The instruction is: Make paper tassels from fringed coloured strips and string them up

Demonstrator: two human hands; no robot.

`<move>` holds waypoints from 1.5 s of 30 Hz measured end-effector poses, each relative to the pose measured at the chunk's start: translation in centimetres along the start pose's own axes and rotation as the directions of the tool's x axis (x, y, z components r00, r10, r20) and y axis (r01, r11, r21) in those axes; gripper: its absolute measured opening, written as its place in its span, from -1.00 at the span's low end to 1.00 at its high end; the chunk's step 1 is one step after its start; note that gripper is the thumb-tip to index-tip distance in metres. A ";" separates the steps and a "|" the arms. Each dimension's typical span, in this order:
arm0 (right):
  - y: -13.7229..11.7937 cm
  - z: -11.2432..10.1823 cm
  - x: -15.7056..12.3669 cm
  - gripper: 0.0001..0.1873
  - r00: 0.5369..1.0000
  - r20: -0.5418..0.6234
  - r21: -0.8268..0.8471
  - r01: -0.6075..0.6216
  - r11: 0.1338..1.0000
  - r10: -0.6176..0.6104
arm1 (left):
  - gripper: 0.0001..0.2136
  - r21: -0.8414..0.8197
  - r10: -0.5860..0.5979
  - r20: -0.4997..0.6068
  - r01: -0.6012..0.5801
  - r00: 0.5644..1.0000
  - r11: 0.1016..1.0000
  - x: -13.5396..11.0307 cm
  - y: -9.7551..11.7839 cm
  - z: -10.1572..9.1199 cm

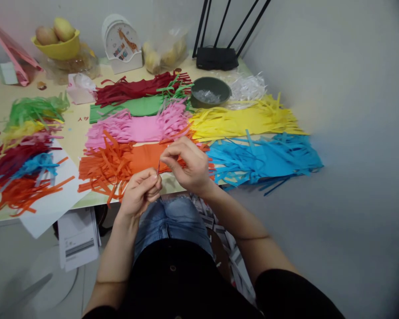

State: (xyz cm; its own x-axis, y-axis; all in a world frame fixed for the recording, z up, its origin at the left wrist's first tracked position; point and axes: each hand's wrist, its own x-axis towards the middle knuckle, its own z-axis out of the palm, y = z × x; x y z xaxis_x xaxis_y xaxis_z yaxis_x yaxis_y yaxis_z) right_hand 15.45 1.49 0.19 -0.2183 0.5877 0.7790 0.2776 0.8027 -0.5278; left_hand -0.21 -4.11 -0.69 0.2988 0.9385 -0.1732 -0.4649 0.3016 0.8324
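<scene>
My left hand [142,191] is closed, with thumb and forefinger pinched on a thin dark reddish stick-like piece [158,167] that points upward. Just above it, my right hand [189,165] is bent in a pinch at the piece's upper end; whether it grips the piece is too small to make out. Both hands hover over the table's front edge, before a fringed orange strip bundle [146,157]. Behind that lie fringed pink [145,127], green [136,107] and dark red [136,90] bundles. Fringed yellow [239,122] and blue [266,157] bundles are at the right.
A dark bowl [211,98] with clear bits stands beside white shreds [249,88]. At the back are a black router [217,59], a giraffe holder [126,65] and a yellow fruit bowl [58,51]. Mixed coloured strips [23,164] lie left, partly on white paper [64,190].
</scene>
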 end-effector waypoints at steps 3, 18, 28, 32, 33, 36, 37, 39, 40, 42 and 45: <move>-0.3 -0.2 -0.2 -0.83 1.000 0.009 -0.038 0.006 0.999 -0.006 | -0.58 0.014 0.041 -0.057 -0.040 0.998 0.999 0.2 -0.2 0.2; -1.7 2.1 -2.1 -0.90 0.820 0.419 0.362 -0.545 0.757 0.390 | -0.52 0.133 0.286 -0.308 -0.257 0.907 0.957 -3.1 -2.0 -1.4; -4.2 7.7 -1.2 -0.73 0.585 0.598 0.628 -0.767 0.132 0.548 | -0.71 0.598 0.340 -0.278 -0.115 0.898 0.793 -8.1 -0.2 -7.7; -2.8 8.0 -0.3 -0.62 0.583 0.472 0.685 -0.715 0.142 0.661 | -0.87 0.933 0.671 -0.343 0.158 0.657 0.323 -10.0 5.8 -15.0; -2.4 8.0 -0.2 -0.61 0.581 0.441 0.690 -0.707 0.156 0.684 | -0.87 0.929 0.699 -0.368 0.212 0.614 0.303 -10.3 7.4 -16.9; -1.6 8.0 -0.5 -0.60 0.550 0.428 0.689 -0.712 0.135 0.717 | -0.80 0.920 0.698 -0.391 0.258 0.600 0.294 -10.8 10.5 -21.6; -1.4 7.9 -0.7 -0.60 0.539 0.434 0.687 -0.716 0.122 0.722 | -0.78 0.919 0.696 -0.394 0.260 0.600 0.296 -10.7 11.0 -22.7; -1.1 7.8 -1.0 -0.60 0.530 0.435 0.685 -0.720 0.115 0.728 | -0.75 0.916 0.704 -0.401 0.258 0.586 0.308 -10.6 11.7 -24.2; -0.9 7.8 -1.1 -0.60 0.532 0.428 0.685 -0.718 0.122 0.730 | -0.75 0.913 0.714 -0.408 0.253 0.570 0.320 -10.5 12.0 -24.8; -0.7 7.5 -1.2 -0.59 0.543 0.410 0.687 -0.712 0.144 0.733 | -0.76 0.904 0.750 -0.428 0.232 0.504 0.360 -10.8 13.2 -25.9; -0.2 7.2 -1.3 -0.59 0.555 0.386 0.680 -0.711 0.179 0.737 | -0.64 0.888 0.840 -0.459 0.156 0.288 0.432 -12.0 16.6 -26.8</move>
State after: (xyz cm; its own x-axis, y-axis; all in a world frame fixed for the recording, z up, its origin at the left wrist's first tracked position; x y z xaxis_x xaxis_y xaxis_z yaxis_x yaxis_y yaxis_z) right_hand 8.91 1.32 -3.16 -0.2779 0.9567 -0.0872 -0.4311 -0.2053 -0.8787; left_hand -33.86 -5.88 1.10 -0.6873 0.6010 0.4081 0.5865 0.1275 0.7999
